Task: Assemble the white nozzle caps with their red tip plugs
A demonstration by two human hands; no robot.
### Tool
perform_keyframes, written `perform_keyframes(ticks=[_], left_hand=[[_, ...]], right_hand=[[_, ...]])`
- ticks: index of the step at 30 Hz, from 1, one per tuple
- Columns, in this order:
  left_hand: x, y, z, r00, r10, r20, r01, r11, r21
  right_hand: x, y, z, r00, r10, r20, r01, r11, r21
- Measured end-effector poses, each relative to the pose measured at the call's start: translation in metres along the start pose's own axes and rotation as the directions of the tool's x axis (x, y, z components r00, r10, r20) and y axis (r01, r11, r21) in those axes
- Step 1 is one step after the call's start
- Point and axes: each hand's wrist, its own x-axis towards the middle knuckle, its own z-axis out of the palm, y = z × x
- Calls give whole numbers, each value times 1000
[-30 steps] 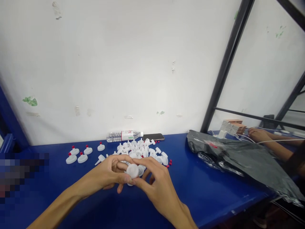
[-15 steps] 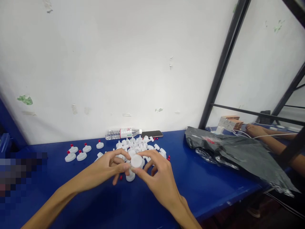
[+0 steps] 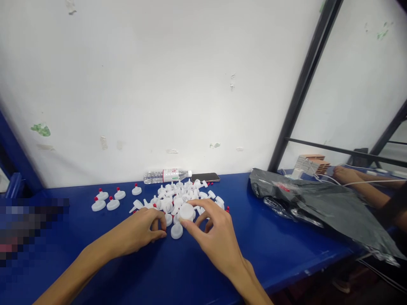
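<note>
My right hand (image 3: 213, 226) holds a white nozzle cap (image 3: 186, 212) between thumb and fingers, its round flat base facing me and its far side hidden. Lower and to the left, my left hand (image 3: 141, 231) is down at the table with thumb and fingers pinched together; whatever is between the fingertips is hidden. Between the hands a loose white cap (image 3: 177, 231) lies on the blue table. Just behind them spreads a pile of white nozzle caps (image 3: 171, 197), with small red tips scattered among it.
At the left stand several white caps with red tips (image 3: 112, 204). A clear water bottle (image 3: 167, 175) and a phone (image 3: 206, 177) lie along the wall. To the right are a grey plastic bag (image 3: 305, 199), a black metal post (image 3: 305, 84) and another person's arm (image 3: 362, 182).
My left hand has come away from the white cap and dropped to the table, where a small red tip showed before. My right hand still holds the cap. The view has shifted slightly.
</note>
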Motion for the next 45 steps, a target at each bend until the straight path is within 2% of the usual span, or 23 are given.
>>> perform_keyframes(ticks=[5,9,14,17,21,25,30,34,37,39,40,42,44,45], left_hand=[[-2,0,-8,995,49,-89,-52,998,-24],[-6,8,-19,979,35,-202,-69,985,-161],[-7,13,-24,947,49,-317,-210,842,-497],[-7,16,-23,939,55,-338,-254,774,-580],[-8,23,-20,937,92,-336,-273,792,-546],[-10,29,-13,957,108,-269,-235,833,-501],[-8,29,-3,955,190,-227,-280,829,-484],[-7,29,3,953,177,-245,-276,841,-465],[-8,30,2,953,137,-269,-240,885,-399],[-9,28,-6,925,114,-362,-231,925,-302],[-9,26,-13,895,98,-436,-222,944,-244],[-9,14,-30,801,40,-597,-157,977,-145],[-7,-4,-48,690,-33,-723,-21,998,-65],[-5,-15,-56,648,-59,-759,57,998,-29]], right_hand=[[0,2,1,1000,-5,16,5,1000,-16],[1,3,1,998,15,54,-13,999,-29],[-2,4,3,992,3,127,7,997,-78],[-3,3,5,984,-4,179,23,994,-104],[-2,3,5,981,-13,195,43,987,-153],[-3,5,5,980,-16,197,49,985,-163],[-3,4,3,973,29,227,15,982,-187],[-3,1,4,973,56,224,-15,983,-184],[-3,1,5,975,60,212,-21,983,-184],[-3,3,6,983,57,175,-29,987,-161],[-3,4,6,987,55,154,-32,988,-149],[-2,6,6,992,48,119,-31,989,-143],[-2,7,6,993,35,112,-17,988,-154],[-2,7,6,993,28,115,-9,988,-157]])
